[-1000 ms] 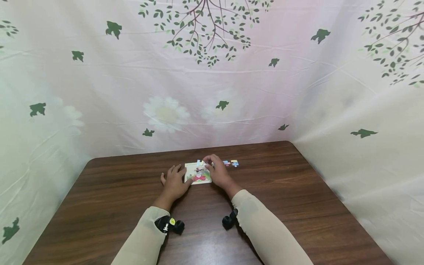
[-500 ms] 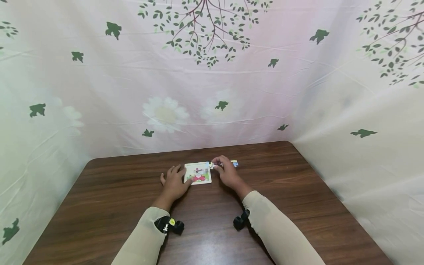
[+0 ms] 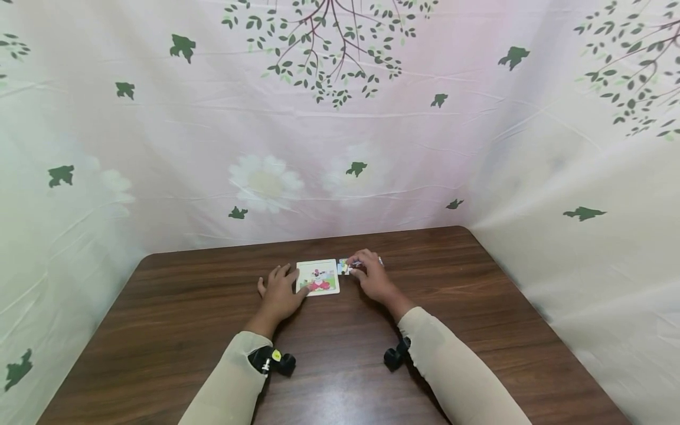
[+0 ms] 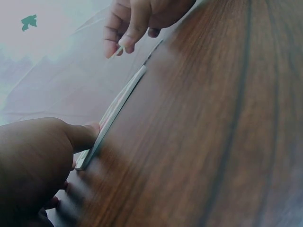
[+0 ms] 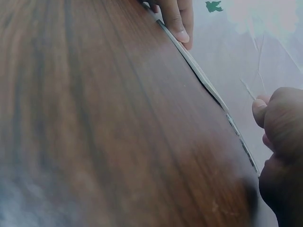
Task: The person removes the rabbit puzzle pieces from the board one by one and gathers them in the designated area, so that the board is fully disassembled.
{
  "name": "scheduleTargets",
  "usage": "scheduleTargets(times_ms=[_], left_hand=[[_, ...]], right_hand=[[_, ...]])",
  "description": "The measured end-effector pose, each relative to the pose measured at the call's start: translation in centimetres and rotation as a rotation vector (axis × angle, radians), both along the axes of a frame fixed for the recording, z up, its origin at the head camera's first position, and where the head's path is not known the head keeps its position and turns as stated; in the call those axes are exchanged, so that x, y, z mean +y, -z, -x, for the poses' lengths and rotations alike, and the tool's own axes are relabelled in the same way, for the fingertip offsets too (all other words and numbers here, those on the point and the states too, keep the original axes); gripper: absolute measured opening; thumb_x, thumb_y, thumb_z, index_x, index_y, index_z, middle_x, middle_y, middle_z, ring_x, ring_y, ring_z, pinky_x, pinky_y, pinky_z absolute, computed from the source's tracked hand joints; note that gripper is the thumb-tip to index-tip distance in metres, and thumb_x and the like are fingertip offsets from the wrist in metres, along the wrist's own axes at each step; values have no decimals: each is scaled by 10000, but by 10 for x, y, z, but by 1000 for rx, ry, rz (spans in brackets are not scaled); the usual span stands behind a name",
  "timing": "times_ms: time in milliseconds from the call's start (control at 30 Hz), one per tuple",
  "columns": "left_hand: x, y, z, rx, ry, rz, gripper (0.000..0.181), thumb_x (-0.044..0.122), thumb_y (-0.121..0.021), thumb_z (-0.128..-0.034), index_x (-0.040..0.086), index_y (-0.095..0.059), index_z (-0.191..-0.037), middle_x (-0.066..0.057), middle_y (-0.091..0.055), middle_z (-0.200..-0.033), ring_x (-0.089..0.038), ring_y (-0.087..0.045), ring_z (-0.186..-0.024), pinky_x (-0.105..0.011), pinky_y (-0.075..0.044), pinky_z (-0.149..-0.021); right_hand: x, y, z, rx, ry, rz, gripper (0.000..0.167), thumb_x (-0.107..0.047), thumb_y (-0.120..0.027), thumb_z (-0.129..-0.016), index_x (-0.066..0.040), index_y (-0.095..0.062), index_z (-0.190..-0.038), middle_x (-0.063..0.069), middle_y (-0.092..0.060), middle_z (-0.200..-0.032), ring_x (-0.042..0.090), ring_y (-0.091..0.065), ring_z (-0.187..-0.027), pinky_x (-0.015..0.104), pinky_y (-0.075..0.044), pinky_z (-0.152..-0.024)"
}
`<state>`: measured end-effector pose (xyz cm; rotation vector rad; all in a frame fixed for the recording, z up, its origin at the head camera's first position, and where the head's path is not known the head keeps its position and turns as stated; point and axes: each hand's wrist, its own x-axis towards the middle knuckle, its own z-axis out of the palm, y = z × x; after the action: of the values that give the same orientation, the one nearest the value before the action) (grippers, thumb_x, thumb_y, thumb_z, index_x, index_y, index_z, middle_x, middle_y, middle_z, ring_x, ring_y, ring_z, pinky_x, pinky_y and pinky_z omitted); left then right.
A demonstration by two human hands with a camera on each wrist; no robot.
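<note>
A small jigsaw puzzle board [image 3: 317, 278] with a pale border and a cartoon figure in red lies flat on the table. My left hand [image 3: 280, 293] rests at its left side, thumb on the board's near left corner and the other fingers spread. Just right of the board, my right hand [image 3: 374, 278] hovers over a row of loose puzzle pieces [image 3: 342, 267], partly covering them. Between its thumb and index finger it pinches one thin puzzle piece [image 4: 117, 52], seen edge-on in the left wrist view. That piece [image 5: 247, 89] is raised off the table; its picture cannot be made out.
The brown wooden table [image 3: 212, 330] has its far edge just behind the board and pieces. A printed cloth [image 3: 329, 136] with leaves and flowers hangs behind the table and along both sides.
My right hand has moved right, from above the board's far right corner to the loose pieces. A light piece that stood over the board's far edge is gone from there. My left hand stays put.
</note>
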<state>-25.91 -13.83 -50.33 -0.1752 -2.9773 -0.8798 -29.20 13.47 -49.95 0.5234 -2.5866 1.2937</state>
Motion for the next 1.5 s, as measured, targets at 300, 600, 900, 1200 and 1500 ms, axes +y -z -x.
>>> scheduleTargets(times_ms=[300, 600, 900, 1200, 1500], left_hand=[[1, 0, 2, 14, -6, -3, 641, 392, -743, -1029, 96, -590, -1576, -222, -412, -1729, -492, -271, -1642, -825, -62, -1250], [-2, 1, 0, 10, -8, -1, 631, 382, -744, -1030, 102, -592, -1574, -228, -413, -1727, -499, -271, -1640, -830, -65, -1246], [-2, 1, -1, 3, -2, -7, 640, 393, -741, -1032, 108, -585, -1583, -221, -410, -1731, -492, -268, -1645, -826, -62, -1249], [-1, -1, -2, 6, -1, -9, 645, 395, -741, -1032, 101, -582, -1584, -223, -405, -1735, -494, -268, -1647, -821, -64, -1251], [-1, -1, -1, 10, 2, 1, 659, 408, -731, -1038, 86, -571, -1591, -224, -395, -1739, -498, -266, -1646, -823, -70, -1250]], right_hand=[[1, -1, -2, -89, 42, -12, 128, -9, -698, -1028, -88, -756, -1110, 132, -601, -1321, 361, -457, -1326, 643, -269, -1144], [0, 3, 0, -101, 80, -85, 139, -11, -713, -1019, -98, -785, -1100, 108, -594, -1296, 353, -449, -1319, 624, -264, -1114], [0, 1, -1, -125, 87, -152, 118, -47, -743, -1012, -123, -808, -1076, 97, -603, -1291, 364, -442, -1341, 638, -259, -1140], [0, 0, -2, -118, 74, -151, 143, -117, -760, -1024, -99, -818, -1154, 108, -609, -1314, 361, -436, -1334, 606, -261, -1107], [0, -2, -4, -146, 90, -196, 226, -227, -803, -1013, -94, -835, -1194, 110, -602, -1351, 359, -422, -1337, 577, -279, -1072]])
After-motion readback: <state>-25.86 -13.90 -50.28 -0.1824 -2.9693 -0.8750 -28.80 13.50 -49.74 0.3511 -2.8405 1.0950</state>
